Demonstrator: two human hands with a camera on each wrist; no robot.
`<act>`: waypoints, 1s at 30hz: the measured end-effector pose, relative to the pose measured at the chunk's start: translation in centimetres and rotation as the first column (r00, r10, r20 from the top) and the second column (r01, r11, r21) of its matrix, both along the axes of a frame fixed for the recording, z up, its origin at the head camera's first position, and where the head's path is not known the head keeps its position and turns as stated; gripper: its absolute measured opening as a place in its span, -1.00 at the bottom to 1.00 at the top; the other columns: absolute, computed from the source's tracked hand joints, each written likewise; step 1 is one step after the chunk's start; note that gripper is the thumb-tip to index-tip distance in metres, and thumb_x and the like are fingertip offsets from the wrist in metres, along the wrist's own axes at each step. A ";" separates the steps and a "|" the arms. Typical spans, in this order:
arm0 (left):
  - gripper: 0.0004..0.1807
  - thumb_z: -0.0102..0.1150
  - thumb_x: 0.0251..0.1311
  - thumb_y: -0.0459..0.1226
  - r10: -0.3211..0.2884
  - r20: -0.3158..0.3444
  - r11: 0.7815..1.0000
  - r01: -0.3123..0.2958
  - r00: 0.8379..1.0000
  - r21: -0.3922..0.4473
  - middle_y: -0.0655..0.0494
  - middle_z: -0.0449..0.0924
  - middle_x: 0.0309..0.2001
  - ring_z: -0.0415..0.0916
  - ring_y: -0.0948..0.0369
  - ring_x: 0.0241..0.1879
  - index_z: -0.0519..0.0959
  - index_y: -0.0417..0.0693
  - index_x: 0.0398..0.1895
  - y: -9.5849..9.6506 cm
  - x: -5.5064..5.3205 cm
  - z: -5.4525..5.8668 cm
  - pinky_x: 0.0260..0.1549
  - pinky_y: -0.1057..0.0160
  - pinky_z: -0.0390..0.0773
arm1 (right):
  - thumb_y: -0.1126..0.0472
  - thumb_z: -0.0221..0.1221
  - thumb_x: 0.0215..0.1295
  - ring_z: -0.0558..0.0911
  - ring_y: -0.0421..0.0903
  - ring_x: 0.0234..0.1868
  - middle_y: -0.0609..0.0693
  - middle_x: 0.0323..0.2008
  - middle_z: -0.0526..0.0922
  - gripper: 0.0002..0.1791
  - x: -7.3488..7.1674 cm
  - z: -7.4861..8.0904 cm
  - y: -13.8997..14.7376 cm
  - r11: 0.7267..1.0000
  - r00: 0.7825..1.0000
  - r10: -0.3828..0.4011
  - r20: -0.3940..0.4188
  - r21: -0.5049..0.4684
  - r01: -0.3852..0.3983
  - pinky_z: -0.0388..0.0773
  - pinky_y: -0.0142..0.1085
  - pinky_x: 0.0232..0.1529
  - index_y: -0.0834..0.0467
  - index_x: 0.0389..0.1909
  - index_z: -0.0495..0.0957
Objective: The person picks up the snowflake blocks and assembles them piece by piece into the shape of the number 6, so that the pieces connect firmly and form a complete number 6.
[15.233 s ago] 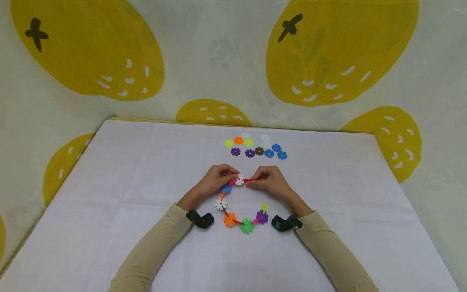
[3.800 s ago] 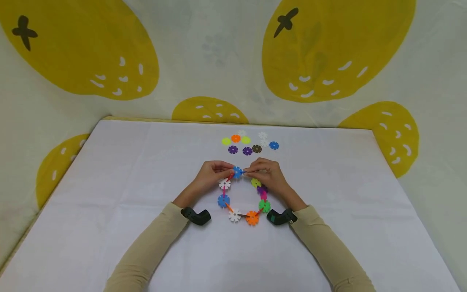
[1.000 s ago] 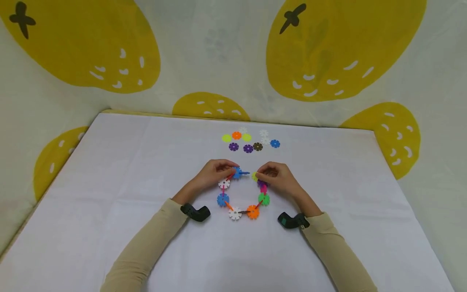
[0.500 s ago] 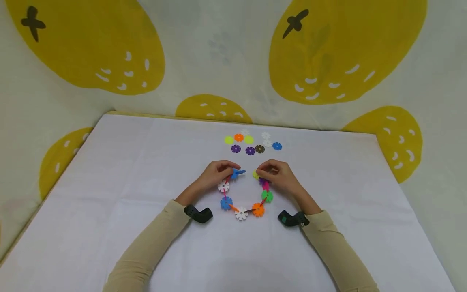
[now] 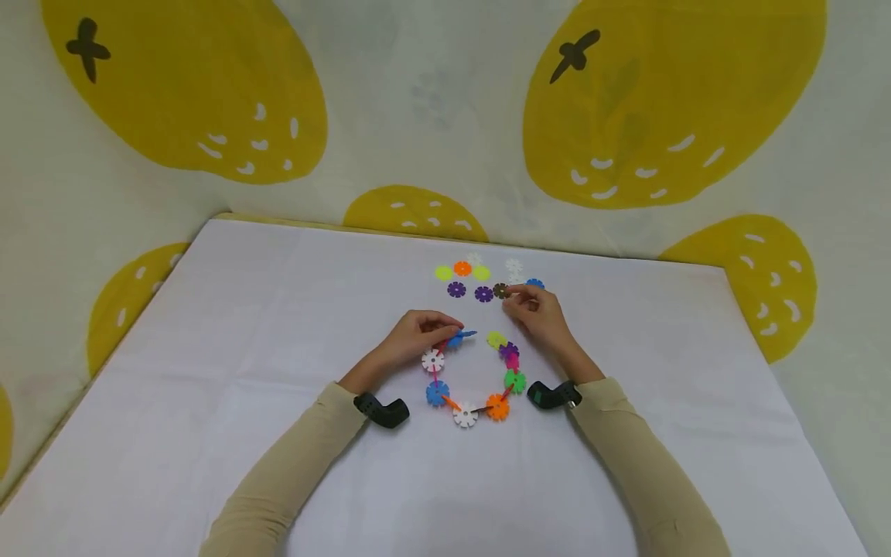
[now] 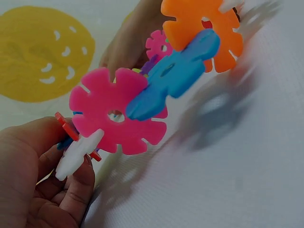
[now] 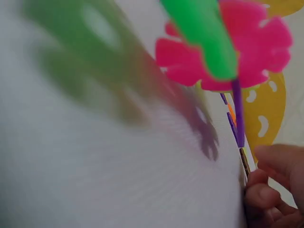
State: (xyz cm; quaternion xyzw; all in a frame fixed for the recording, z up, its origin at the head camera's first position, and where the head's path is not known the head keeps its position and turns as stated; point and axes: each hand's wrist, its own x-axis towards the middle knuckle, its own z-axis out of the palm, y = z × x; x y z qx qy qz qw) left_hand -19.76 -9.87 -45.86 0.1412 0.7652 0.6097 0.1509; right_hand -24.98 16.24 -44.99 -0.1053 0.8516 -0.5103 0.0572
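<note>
A ring-like chain of slotted plastic snowflake discs lies on the white cloth in the head view, with a gap at its top between the blue end disc [image 5: 455,340] and the yellow end disc [image 5: 496,340]. My left hand [image 5: 415,340] pinches the blue end; in the left wrist view its fingers curl close behind a white disc [image 6: 78,154] and a red disc [image 6: 66,126]. My right hand [image 5: 546,321] is off the chain, reaching to the loose discs, its fingertips right at the brown disc [image 5: 500,291]. Its finger and thumb stand apart in the right wrist view.
Loose discs lie at the back of the table: an orange disc [image 5: 462,268], purple discs [image 5: 483,294], yellow discs [image 5: 443,273], white discs [image 5: 513,265] and a blue disc [image 5: 535,284] partly behind the right hand. A patterned curtain [image 5: 418,131] hangs behind the table's back edge.
My right hand has let go of the chain's yellow end and moved up and away to the loose discs. The left hand keeps holding the blue end. Earlier, more blue discs lay loose.
</note>
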 end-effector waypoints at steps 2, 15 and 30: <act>-0.71 0.17 0.35 -0.24 0.003 0.009 1.000 -0.003 1.000 0.003 0.00 0.70 -0.18 0.46 0.27 -0.38 0.64 -0.23 0.02 0.0 0.0 0.0 -0.35 0.42 0.47 | 0.25 0.21 0.35 0.40 -0.23 -0.54 0.21 -0.28 0.54 -0.63 -0.5 0.0 -0.2 0.998 1.000 0.005 -0.026 0.059 -0.003 0.36 -0.44 -0.55 0.30 0.12 0.54; -0.72 0.17 0.35 -0.21 0.017 0.025 1.000 -0.016 1.000 -0.024 0.05 0.69 -0.23 0.45 0.26 -0.40 0.66 -0.18 0.00 0.1 -0.1 -0.1 -0.36 0.41 0.47 | 0.24 0.18 0.34 0.40 0.01 -0.27 0.13 -0.32 0.45 -0.57 -1.2 0.8 -1.3 0.967 0.999 0.010 0.040 0.253 -0.019 0.31 -0.26 -0.31 0.30 0.18 0.45; -0.72 0.15 0.37 -0.22 -0.009 0.005 1.000 0.009 1.000 -0.024 0.05 0.69 -0.22 0.46 0.25 -0.39 0.65 -0.19 0.01 0.1 -0.2 -0.3 -0.35 0.42 0.49 | 0.27 0.30 0.24 0.49 -0.15 -0.37 0.28 -0.15 0.59 -0.64 0.8 0.8 -0.5 0.998 0.993 -0.068 0.094 0.024 0.066 0.44 -0.43 -0.34 0.35 -0.04 0.45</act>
